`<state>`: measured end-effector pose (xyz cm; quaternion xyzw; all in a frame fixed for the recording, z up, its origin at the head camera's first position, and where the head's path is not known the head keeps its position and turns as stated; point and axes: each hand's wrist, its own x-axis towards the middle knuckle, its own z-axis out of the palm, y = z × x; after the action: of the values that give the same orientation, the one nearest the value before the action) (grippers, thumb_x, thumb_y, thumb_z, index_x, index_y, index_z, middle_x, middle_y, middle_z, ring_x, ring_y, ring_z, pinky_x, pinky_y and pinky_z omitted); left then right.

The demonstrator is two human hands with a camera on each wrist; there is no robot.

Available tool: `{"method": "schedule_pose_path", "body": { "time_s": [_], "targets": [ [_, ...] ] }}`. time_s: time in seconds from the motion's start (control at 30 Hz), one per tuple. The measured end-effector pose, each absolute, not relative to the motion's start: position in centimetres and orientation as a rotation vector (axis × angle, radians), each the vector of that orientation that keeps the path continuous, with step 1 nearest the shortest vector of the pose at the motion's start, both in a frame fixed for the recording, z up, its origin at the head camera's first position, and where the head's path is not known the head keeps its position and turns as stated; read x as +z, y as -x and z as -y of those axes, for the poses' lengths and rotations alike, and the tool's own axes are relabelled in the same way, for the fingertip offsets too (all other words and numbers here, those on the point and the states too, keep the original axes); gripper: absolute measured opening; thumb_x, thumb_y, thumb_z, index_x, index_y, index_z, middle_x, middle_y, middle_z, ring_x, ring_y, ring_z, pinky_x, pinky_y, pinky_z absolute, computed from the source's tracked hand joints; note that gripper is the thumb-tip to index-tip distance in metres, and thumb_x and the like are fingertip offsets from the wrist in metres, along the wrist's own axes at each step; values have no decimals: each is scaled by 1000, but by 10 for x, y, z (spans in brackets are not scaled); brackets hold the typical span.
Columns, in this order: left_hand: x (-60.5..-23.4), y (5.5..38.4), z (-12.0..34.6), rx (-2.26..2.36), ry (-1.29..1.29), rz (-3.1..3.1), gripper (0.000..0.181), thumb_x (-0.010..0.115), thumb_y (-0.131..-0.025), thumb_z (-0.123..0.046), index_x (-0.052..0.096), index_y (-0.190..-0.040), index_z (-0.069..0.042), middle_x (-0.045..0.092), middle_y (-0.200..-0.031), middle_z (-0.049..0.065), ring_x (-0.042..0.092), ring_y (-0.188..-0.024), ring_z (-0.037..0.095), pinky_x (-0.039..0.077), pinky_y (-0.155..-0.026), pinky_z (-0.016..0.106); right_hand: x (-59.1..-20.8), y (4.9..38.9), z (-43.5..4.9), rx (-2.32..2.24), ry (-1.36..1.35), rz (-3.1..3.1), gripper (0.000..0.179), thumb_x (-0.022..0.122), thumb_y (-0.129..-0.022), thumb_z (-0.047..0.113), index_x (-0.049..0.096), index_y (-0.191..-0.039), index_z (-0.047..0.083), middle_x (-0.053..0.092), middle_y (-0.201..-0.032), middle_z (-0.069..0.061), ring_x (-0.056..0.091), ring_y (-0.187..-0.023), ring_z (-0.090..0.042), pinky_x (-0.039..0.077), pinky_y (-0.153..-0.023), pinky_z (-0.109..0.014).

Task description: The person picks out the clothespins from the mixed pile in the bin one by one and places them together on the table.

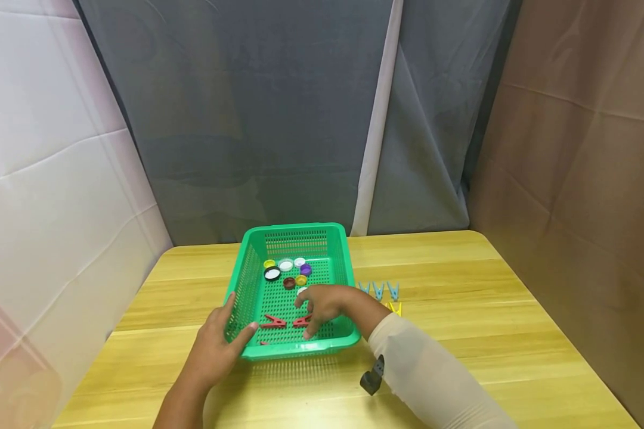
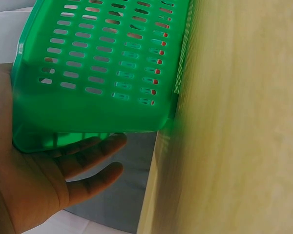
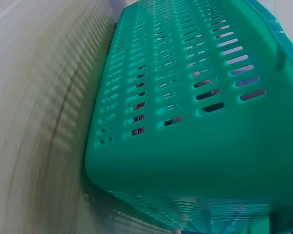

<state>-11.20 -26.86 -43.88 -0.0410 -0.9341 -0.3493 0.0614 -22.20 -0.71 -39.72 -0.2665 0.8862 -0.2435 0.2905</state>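
Left hand (image 1: 214,345) spread, bracing green basket (image 1: 257,238); right hand (image 1: 322,307) fingers curl over red clip (image 1: 302,321) beneath, grip unclear; brace firmly

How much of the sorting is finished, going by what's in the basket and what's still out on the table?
Looks done: bottle caps and red clips already lie in the green basket. In hand: the right hand reaches inside by the red clips, though whether it holds one is unclear, while the left hand steadies the basket's near corner. Left: blue clips and a yellow clip sit on the table.
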Motion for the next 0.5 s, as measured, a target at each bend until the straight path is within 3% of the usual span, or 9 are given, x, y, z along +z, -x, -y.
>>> {"method": "schedule_pose_path", "body": {
  "time_s": [0.5],
  "targets": [
    [-438,113,268,-1043,116,2844,92,65,-110,-46,18,-174,0,45,-161,37,45,-150,61,40,-119,77,-400,223,10,-643,711,-2357,72,94,-88,19,61,-151,6,70,-144,-18,68,-133,-34,59,-109,-44]
  ]
}}
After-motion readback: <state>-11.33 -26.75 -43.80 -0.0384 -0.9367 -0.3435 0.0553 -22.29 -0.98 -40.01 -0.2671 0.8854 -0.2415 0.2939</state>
